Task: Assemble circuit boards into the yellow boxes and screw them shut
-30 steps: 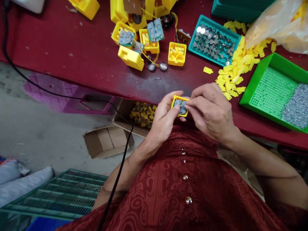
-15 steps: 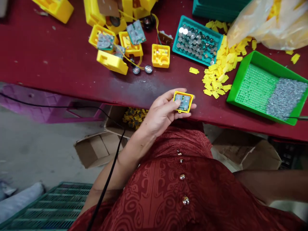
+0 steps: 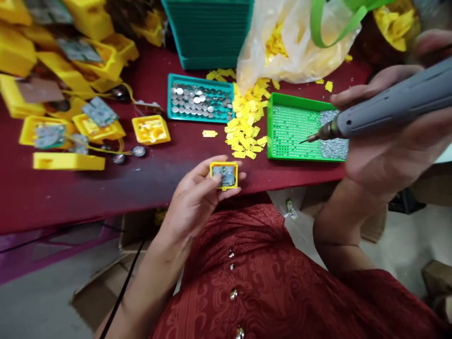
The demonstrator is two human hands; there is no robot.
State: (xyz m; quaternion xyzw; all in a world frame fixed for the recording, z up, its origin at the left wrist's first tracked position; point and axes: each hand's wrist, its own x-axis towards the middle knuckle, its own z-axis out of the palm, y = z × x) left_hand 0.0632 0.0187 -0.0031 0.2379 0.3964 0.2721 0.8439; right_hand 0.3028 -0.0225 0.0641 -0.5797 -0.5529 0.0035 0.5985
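Observation:
My left hand grips a small square yellow plastic case near the table's front edge, the thumb pressing on the grey-green circuit board inside it. Raised at the right, my right hand is wrapped round a grey electric screwdriver. Its thin bit points left, over the green perforated tray. Small silvery screws fill that tray's right part, partly hidden behind the screwdriver.
Yellow cases with boards and wires crowd the left. A teal tray of round metal cells lies mid-table, beside loose yellow covers. Behind stand stacked teal trays and a plastic bag with yellow pieces. A black cable hangs below left.
My right hand has come into view holding the electric screwdriver over the green tray. The view has swung to the right; my left hand still holds the case.

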